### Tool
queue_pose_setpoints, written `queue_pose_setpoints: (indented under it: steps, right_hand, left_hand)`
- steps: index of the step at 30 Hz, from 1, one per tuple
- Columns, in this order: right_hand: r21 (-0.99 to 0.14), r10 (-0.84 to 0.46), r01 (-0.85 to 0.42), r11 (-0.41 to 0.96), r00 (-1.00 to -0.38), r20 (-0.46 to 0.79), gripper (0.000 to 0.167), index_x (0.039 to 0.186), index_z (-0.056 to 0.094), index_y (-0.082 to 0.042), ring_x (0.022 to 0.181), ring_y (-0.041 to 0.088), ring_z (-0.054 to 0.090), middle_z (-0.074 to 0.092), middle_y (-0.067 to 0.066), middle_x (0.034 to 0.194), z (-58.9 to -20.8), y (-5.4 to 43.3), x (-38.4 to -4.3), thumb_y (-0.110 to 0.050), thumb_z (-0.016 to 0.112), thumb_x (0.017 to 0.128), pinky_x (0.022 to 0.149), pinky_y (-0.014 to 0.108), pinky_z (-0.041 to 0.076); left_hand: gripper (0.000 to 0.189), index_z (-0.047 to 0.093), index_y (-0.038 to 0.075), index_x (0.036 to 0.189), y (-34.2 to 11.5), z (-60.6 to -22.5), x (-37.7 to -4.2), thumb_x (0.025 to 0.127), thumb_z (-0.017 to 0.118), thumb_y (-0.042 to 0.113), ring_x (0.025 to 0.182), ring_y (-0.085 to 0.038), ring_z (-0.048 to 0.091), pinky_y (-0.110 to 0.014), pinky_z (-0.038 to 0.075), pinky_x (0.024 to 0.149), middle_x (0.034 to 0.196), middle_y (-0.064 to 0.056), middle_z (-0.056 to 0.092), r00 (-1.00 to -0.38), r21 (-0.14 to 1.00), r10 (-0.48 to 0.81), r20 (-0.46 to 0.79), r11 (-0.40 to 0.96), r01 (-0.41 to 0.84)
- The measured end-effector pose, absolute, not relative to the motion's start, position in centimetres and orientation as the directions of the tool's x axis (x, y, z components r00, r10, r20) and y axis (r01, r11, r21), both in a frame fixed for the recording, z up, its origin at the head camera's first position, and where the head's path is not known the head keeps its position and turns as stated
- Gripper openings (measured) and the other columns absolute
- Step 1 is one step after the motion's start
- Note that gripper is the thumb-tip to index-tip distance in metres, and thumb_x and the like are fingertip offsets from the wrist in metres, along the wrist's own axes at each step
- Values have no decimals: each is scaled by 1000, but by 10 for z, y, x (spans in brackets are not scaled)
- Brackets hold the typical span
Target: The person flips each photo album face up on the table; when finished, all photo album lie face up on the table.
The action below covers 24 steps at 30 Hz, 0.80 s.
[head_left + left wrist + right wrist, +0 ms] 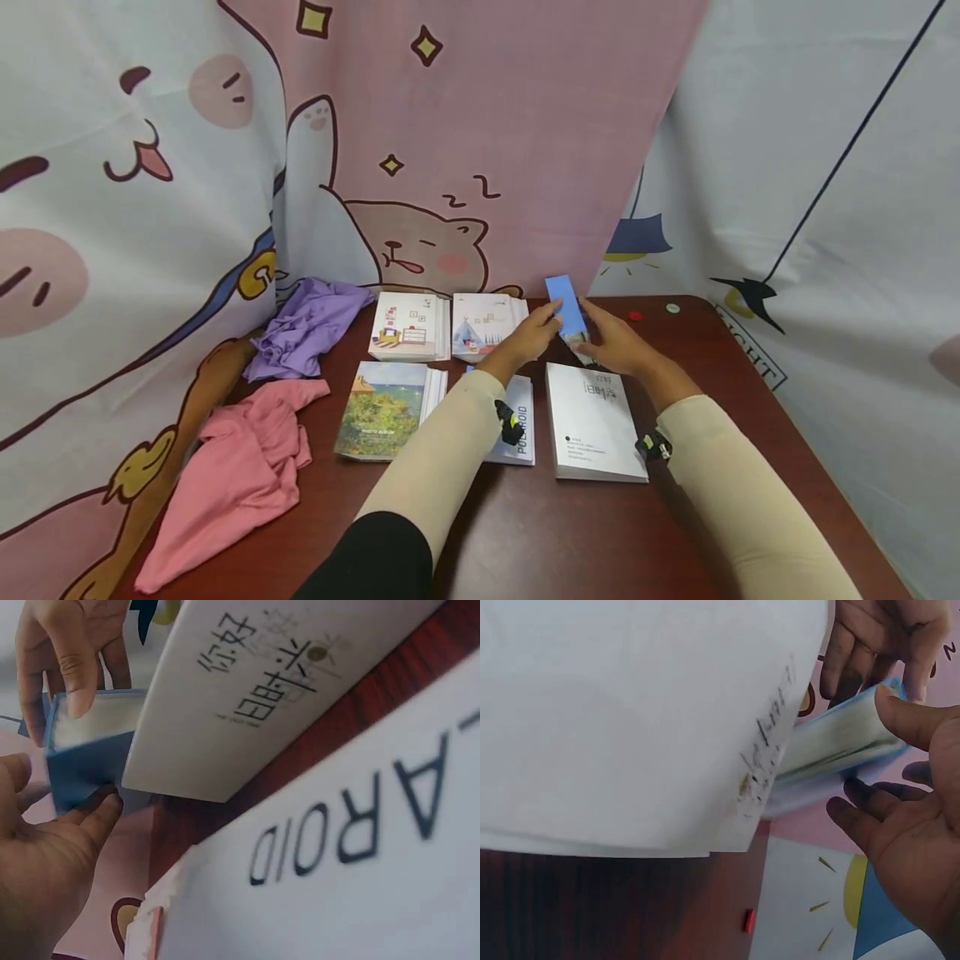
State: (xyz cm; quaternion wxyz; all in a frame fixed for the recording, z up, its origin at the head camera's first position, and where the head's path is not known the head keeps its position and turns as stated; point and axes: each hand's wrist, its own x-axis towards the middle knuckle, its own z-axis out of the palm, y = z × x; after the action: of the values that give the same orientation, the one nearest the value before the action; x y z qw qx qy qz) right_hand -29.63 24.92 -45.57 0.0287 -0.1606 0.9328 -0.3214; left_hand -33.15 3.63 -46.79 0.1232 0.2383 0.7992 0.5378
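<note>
A thick blue book (566,305) with pale page edges is held between both hands at the back right of the table. The left hand (531,337) grips its left side, fingertips against the blue cover (86,769) in the left wrist view. On the other side, the right hand (619,340) holds it, with the thumb over the page edges (840,739) in the right wrist view. Just in front of the blue book lies a white book (596,425) with dark lettering. Under the left forearm is a white book marked POLAROID (517,437), partly hidden.
Two pale illustrated albums (405,327) (483,321) lie at the back, with a landscape-covered photo album (382,412) in front. Purple cloth (303,329) and pink cloth (240,467) are crumpled at left. Red (636,316) and green (672,308) discs lie back right. Printed curtains (525,125) enclose the table.
</note>
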Motion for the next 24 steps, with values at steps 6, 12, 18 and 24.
queue_pose_setpoints:
  steps: [6, 12, 18, 24]
  right_hand:
    - [-550, -322, -253, 796, -946, -30, 86, 172, 23, 1, 159, 57, 35, 29, 33, 175, -464, 249, -295, -37, 67, 109, 125, 73, 36]
    - [-517, -282, -194, 834, -955, -96, 74, 168, 36, 0, 161, 58, 30, 32, 34, 173, -472, 255, -297, -41, 61, 112, 128, 74, 29]
    - [-488, -249, -147, 860, -957, -150, 66, 168, 43, -7, 163, 56, 27, 30, 32, 175, -479, 257, -300, -40, 59, 113, 130, 72, 27]
    - [-487, -221, -110, 867, -959, -178, 64, 167, 45, -9, 163, 58, 24, 25, 34, 176, -480, 254, -302, -36, 61, 112, 130, 73, 26]
  left_hand:
    - [68, 30, 7, 173, 35, -474, -330, 116, 52, 38, 166, -36, 34, -48, 31, 136, 178, -21, 31, -877, 805, 478, 37, 507, 310]
    - [69, 31, 9, 173, 38, -480, -330, 115, 55, 38, 163, -41, 37, -50, 35, 134, 175, -29, 28, -889, 705, 457, -11, 635, 318]
    - [63, 36, 7, 171, 38, -487, -329, 116, 53, 32, 165, -37, 34, -47, 31, 136, 176, -26, 31, -885, 669, 463, -45, 673, 317]
    - [64, 34, 7, 171, 37, -489, -328, 116, 54, 32, 167, -34, 33, -47, 30, 136, 177, -21, 33, -879, 662, 467, -92, 688, 297]
